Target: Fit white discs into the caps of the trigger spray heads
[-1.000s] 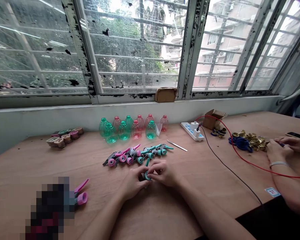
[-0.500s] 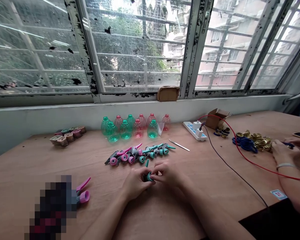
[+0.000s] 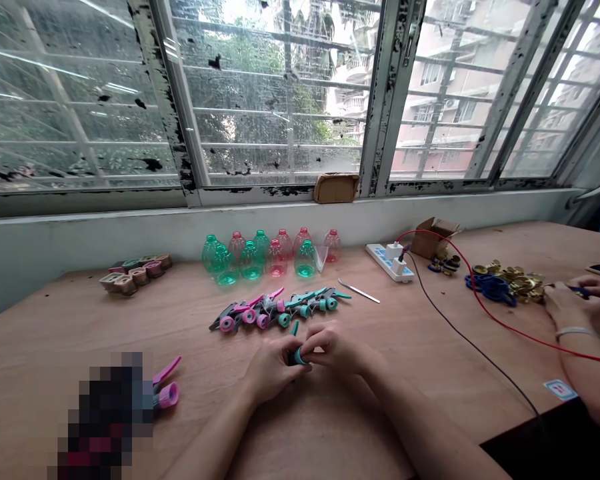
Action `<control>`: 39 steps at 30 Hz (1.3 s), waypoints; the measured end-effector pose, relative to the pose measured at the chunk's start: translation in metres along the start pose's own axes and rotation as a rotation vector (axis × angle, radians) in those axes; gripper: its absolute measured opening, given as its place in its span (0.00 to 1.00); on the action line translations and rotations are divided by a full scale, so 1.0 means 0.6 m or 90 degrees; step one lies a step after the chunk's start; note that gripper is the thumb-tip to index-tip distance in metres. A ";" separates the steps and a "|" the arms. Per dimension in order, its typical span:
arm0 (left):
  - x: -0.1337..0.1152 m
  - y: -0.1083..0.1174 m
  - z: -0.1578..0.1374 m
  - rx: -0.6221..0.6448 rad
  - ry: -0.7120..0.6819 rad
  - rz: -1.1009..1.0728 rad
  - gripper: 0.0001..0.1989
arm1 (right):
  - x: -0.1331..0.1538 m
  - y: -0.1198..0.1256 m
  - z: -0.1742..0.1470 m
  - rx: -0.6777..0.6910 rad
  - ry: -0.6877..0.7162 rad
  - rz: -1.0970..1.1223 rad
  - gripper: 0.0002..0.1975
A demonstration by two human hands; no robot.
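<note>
Wooden bench (image 3: 80, 320) under grimy barred windows; a pixelated block (image 3: 107, 417) hides whatever lies at its near-left. Teal spray-trigger head (image 3: 296, 353), dark-bodied, mostly covered by the hands at bench centre, just short of the row of trigger heads (image 3: 280, 310). Left hand (image 3: 270, 367) and right hand (image 3: 335, 348) meet over it, fingers pinched narrow on the part.
</note>
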State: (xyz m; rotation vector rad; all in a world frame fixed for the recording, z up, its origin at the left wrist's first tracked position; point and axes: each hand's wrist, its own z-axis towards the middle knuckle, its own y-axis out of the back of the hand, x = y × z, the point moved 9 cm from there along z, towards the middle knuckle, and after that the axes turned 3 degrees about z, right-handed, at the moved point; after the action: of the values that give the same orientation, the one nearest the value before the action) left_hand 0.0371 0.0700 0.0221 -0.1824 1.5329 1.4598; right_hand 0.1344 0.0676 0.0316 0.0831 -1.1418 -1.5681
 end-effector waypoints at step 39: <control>-0.006 0.001 0.005 -0.025 0.024 0.019 0.11 | 0.010 0.010 0.008 -0.015 -0.089 -0.094 0.07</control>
State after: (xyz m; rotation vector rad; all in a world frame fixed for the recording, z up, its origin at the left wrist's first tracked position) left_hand 0.0400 0.0707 0.0254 -0.2115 1.5434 1.5190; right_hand 0.1335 0.0664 0.0411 0.0435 -1.2484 -1.7408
